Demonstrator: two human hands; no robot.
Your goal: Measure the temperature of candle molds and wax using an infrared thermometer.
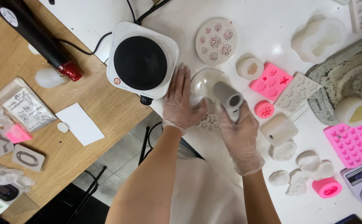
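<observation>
Grey handheld tool [229, 101] sits gripped in the right hand [241, 135] over a clear dome mould [203, 83], which the left hand [180, 99] steadies with flat, spread fingers on the white tabletop [272, 25], beside the hot plate [141, 61]

Gloved left hand [181, 101] flat on white table [268, 16], steadying clear dome mould [203, 83] — gloved right hand [241, 132] gripping grey handheld tool [228, 99], nozzle at dome — hotplate [141, 62] just beside.

Clear thin gloves on left hand [181, 103], right hand [240, 135], bare forearms
</observation>
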